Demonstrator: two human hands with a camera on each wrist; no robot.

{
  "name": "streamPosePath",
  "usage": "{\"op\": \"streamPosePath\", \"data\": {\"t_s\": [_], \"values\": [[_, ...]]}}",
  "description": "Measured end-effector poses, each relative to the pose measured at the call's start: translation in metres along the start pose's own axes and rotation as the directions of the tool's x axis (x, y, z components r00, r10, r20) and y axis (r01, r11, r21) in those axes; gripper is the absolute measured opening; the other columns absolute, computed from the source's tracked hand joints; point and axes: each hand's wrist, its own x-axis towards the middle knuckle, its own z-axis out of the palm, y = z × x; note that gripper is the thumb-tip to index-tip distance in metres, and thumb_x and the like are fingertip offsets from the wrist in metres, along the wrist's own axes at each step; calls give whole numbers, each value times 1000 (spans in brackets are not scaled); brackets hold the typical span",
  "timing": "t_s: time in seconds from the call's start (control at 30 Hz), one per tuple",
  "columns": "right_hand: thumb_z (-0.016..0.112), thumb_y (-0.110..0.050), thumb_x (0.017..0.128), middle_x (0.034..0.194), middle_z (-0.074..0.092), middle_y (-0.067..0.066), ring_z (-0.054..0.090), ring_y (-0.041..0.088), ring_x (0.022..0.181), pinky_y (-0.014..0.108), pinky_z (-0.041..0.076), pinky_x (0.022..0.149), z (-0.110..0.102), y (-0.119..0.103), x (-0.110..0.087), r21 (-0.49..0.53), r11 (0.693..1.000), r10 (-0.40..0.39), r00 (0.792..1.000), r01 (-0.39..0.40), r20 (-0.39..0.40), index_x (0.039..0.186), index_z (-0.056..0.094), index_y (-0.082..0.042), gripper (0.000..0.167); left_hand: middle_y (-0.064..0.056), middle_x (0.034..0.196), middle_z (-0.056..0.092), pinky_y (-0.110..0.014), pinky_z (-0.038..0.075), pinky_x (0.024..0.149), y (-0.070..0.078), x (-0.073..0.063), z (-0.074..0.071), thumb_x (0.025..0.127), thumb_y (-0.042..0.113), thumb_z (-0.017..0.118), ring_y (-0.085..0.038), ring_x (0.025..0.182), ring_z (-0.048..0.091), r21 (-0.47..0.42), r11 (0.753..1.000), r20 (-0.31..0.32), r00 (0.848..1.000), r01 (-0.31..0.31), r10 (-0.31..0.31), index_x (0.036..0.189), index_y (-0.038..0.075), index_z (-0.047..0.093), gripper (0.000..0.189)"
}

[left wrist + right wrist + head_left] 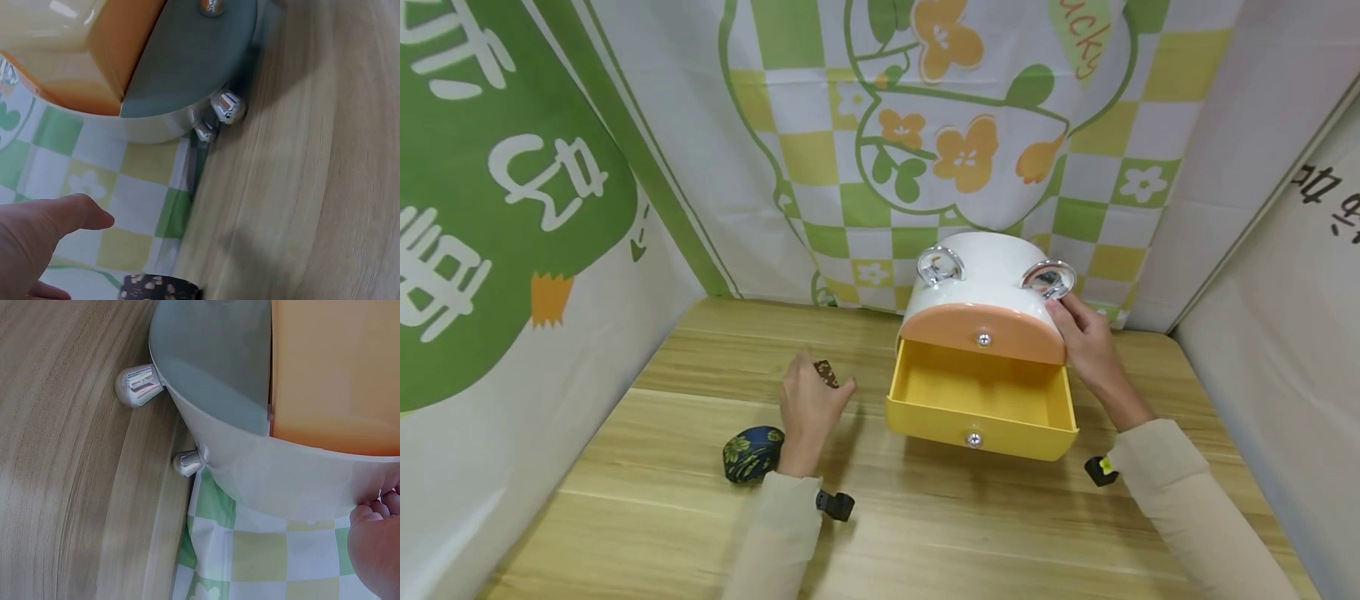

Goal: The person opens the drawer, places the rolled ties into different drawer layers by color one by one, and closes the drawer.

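While my left hand (809, 407) hangs open by the brown floral-print object (827, 373), left of the mini drawer cabinet (988, 271), my right hand (1092, 348) grips the cabinet's right side; I'd brace firmly, clear of its yellow drawer (928, 421).

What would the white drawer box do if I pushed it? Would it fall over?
The white drawer box could tip forward if you pressed down on the yellow drawer, because that sticks far out. A gentle push would probably slide it, since it stands on smooth-looking silver feet. Its glossy, curved sides might feel slippery.
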Motion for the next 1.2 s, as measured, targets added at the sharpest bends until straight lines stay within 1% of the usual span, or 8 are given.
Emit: {"op": "streamPosePath", "data": {"t_s": [0.13,0.2,0.3,0.47,0.73,0.83,1.03,1.2], "values": [[49,-36,112,144,61,25,60,-4,104,7,48,90,0,0,0,3,1000,5,1000,-5,4,157,51,-9,52,-27,160,46,-58,50,110,-6,2,10,81,34,89,-49,140,54,-64,995,3,997,74,-74,160,-5,34,104],[49,-36,112,145,61,26,60,-4,104,7,49,90,0,0,0,1,1000,2,1000,-2,5,156,50,-7,53,-27,164,40,-58,47,115,-11,2,15,81,33,90,-49,145,48,-95,990,7,994,107,-106,162,-5,29,108],[49,-36,112,145,61,27,60,-4,104,7,49,91,0,0,-1,5,1000,4,1000,-4,2,156,51,-6,53,-29,166,35,-57,41,120,-18,2,22,81,33,90,-49,149,43,-128,979,10,988,156,-156,163,-7,25,112],[50,-35,112,147,61,24,60,-5,107,6,47,93,0,0,0,10,1000,1,1000,-1,-2,156,51,-8,52,-30,165,36,-58,37,123,-30,1,30,79,32,91,-50,149,41,-175,960,7,975,218,-221,163,-6,24,113],[50,-31,111,145,62,24,59,-5,105,6,47,92,0,1,1,14,1000,1,1000,-1,-3,156,52,-10,49,-28,163,39,-63,37,121,-38,2,35,79,35,90,-50,148,42,-208,945,34,967,255,-253,164,-2,23,115],[50,-32,111,146,62,23,59,-5,106,6,46,93,0,2,1,13,1000,1,1000,-1,-2,156,52,-11,49,-28,163,39,-63,36,122,-39,2,35,78,35,91,-50,148,41,-218,941,29,966,259,-259,164,-2,24,116],[50,-31,112,148,60,24,60,-6,107,6,47,93,-1,1,1,34,999,-8,1000,8,-1,157,51,-11,49,-29,154,50,-61,40,119,-43,3,37,76,29,92,-48,141,50,-220,949,-9,973,225,-233,160,-4,35,106],[50,-33,111,150,58,24,59,-6,109,6,47,93,-1,0,0,38,999,4,1000,-4,10,158,49,-12,51,-29,144,59,-62,46,112,-45,4,36,76,20,87,-48,132,57,-218,953,-26,975,212,-222,155,-3,43,94]]}}
